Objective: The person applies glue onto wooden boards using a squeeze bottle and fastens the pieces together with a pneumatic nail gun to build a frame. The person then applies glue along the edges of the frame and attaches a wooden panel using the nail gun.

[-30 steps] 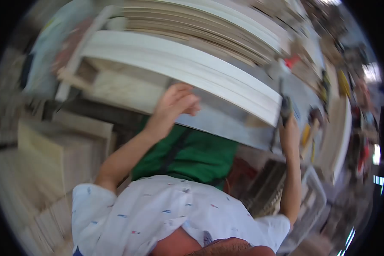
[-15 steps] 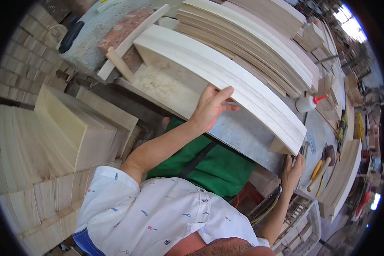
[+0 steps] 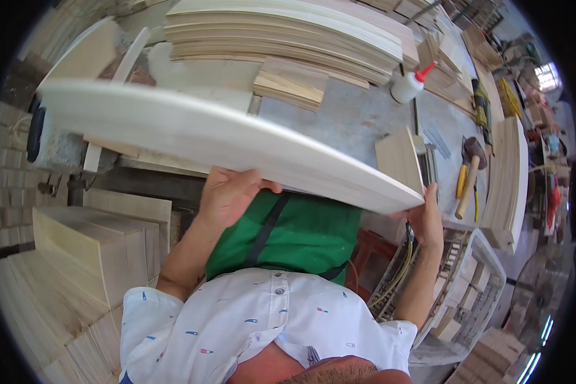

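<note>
A long pale wooden frame [image 3: 237, 150], one long board with a short end board [image 3: 400, 157] at its right, is tilted up on edge in front of me. Its left part is blurred by motion, and another short board rises behind that end. My left hand [image 3: 227, 198] pinches the lower edge left of the middle, thumb along the edge. At the right corner, my right hand [image 3: 427, 221] is closed around the end of the frame, some fingers hidden. Beyond the frame, a white glue bottle [image 3: 406, 88] with a red tip stands on the workbench [image 3: 358, 121].
Stacked long boards [image 3: 281, 32] lie at the back of the bench, with a small wood stack [image 3: 291, 83] before them. A mallet [image 3: 470, 179] and a yellow-handled tool [image 3: 461, 181] lie right. A plastic crate [image 3: 493, 288] holds wood offcuts. Finished-looking wooden pieces [image 3: 77, 256] are piled left.
The frame has turned from lying with its long board on top to tilting toward me, and its left end has swung left and nearer. Both hands moved with it, the left one leftward.
</note>
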`<action>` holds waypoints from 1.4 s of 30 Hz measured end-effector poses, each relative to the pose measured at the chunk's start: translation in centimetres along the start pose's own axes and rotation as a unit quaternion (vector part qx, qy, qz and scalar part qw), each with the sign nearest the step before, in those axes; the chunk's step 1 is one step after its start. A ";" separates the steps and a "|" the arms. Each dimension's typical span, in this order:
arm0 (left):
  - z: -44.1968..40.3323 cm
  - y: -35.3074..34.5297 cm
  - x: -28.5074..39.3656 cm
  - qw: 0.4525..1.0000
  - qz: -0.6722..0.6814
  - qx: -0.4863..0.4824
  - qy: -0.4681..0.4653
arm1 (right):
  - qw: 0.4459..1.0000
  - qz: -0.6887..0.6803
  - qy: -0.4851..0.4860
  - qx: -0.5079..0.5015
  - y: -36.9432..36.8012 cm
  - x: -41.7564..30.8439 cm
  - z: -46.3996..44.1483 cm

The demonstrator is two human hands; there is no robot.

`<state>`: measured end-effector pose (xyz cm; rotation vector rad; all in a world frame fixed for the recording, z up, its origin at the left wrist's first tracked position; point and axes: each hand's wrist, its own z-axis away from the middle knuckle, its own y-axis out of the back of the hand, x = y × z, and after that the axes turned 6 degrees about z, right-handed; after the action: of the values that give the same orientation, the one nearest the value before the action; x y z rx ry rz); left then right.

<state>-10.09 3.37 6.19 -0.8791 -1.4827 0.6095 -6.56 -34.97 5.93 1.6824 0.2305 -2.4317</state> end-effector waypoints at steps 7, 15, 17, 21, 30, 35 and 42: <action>-0.8 3.2 -2.4 0.994 0.078 0.066 0.041 | 0.993 -0.039 0.113 -0.009 -2.3 -0.2 -0.2; 2.8 6.3 -4.1 0.983 -0.016 0.100 0.153 | 0.990 0.003 0.142 0.014 -0.7 3.0 -2.1; 3.1 6.0 -3.1 0.978 0.039 0.137 0.154 | 0.992 0.022 0.119 0.020 -1.1 2.9 -1.9; 2.5 8.7 -2.7 0.974 0.030 0.185 0.127 | 0.996 0.058 0.063 0.012 -2.0 4.1 -2.3; 1.9 6.0 -2.7 0.922 -0.232 0.113 0.290 | 0.890 0.397 0.144 0.172 -3.9 5.2 -3.2; -0.5 3.8 -0.4 0.706 -0.701 -0.097 0.033 | 0.839 0.440 0.180 0.263 -2.4 4.4 -1.5; -6.1 6.7 -1.8 0.519 -0.825 -0.223 -0.020 | 0.706 0.628 0.174 0.276 -0.1 4.3 -4.1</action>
<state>-3.04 5.01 0.48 0.5018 -1.7870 -1.2499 -4.33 -34.20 0.51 1.5494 -1.2875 -1.1226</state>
